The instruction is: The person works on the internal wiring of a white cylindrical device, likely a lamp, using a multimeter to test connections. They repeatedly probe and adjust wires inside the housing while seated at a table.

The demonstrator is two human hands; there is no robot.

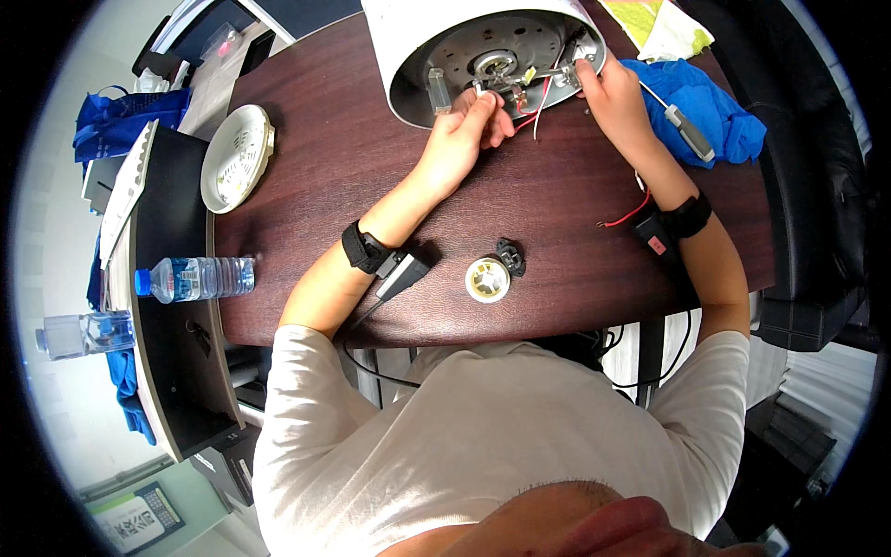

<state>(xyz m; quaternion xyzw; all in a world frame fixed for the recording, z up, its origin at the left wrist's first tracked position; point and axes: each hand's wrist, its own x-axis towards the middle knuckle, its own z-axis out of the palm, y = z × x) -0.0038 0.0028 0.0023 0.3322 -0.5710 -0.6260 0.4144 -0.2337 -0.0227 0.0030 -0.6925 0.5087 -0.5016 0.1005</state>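
Note:
A white cylindrical appliance housing point(394, 56) lies on its side at the far end of the table, its open end facing me. Inside show a round metal plate point(455, 51), small metal brackets and red and white wires point(543, 97). My left hand point(469, 121) is at the lower edge of the opening, thumb and fingers pinched together on a small part I cannot make out. My right hand point(613, 97) grips the right side of the rim, its thumb inside by a metal bracket. A screwdriver point(689, 133) with a grey handle lies beside my right forearm on a blue cloth point(738, 121).
A round cream base cover point(238, 158) sits at the table's left edge. Nearer me are a white ring-shaped part point(487, 279) and a small black part point(510, 257). A water bottle point(200, 279) lies at left. A red wire point(626, 215) runs beside my right forearm.

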